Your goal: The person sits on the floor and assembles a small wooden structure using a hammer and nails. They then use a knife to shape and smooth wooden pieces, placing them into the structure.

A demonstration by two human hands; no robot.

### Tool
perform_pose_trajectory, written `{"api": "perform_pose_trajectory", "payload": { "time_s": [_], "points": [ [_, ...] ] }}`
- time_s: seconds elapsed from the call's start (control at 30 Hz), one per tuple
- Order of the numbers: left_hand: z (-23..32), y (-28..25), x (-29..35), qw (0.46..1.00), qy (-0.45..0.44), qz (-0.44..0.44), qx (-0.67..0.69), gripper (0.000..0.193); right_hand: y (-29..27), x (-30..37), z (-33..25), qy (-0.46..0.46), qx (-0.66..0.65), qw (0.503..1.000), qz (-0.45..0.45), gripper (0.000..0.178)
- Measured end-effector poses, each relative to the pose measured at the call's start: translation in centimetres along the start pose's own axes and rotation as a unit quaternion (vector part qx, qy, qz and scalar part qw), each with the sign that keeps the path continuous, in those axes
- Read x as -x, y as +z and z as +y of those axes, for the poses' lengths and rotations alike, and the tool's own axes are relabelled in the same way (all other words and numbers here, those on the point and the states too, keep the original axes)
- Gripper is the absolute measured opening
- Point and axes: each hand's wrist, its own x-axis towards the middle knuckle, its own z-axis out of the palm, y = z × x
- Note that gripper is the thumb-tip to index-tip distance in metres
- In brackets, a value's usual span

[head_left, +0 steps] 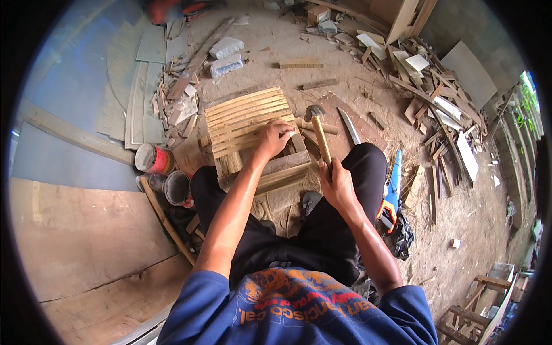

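Slatted wooden crate (247, 118) sits low in front of you, mostly ahead of your L knee; slats run L–R, R ends angled slightly away. Your L hand (275, 139) is over its R side, fingers drawn in; can't tell if they pinch anything. Your R hand (338, 185) is clamped on the hammer (321, 138), long axis roughly fore-aft, head pointing away. Saw (395, 184) beside R knee; buckets (178, 188) L.

Paired a pale wooden crate (244, 112), closely slatted across its far section and gapped toward its near end, with a hammer (322, 138), dark-headed and gripped by its light wooden handle, just right of the crate.
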Motion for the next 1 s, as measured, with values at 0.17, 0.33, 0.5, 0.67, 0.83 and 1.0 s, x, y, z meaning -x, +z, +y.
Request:
{"api": "perform_pose_trajectory", "payload": {
  "time_s": [0.17,0.33,0.5,0.67,0.83,1.0],
  "points": [
    [0.4,-0.5,1.1,0.999,0.009,-0.002,-0.049,0.024,0.5,1.8,0.0,0.037,-0.006,0.999,-0.005,0.026],
    [1.4,-0.8,1.9,0.999,-0.011,0.033,0.030,0.026,1.4,2.0,0.8,0.034,0.018,0.999,0.012,0.027],
    [0.9,-0.9,2.0,0.999,0.012,0.038,-0.035,0.019,0.5,1.2,-1.5,0.013,-0.011,1.000,-0.014,0.027],
    [0.7,-0.3,1.7,0.997,0.045,-0.001,-0.068,0.014,0.8,-0.5,0.1,-0.072,0.037,0.997,0.002,0.026],
    [0.0,0.0,2.3,0.990,0.090,0.055,-0.088,0.012,-0.8,-1.7,-5.5,-0.066,-0.039,0.997,0.030,0.020],
    [0.2,0.4,2.1,0.992,0.091,0.049,-0.069,0.012,0.8,-0.8,-0.8,-0.096,-0.002,0.995,0.025,0.021]
  ]
}}
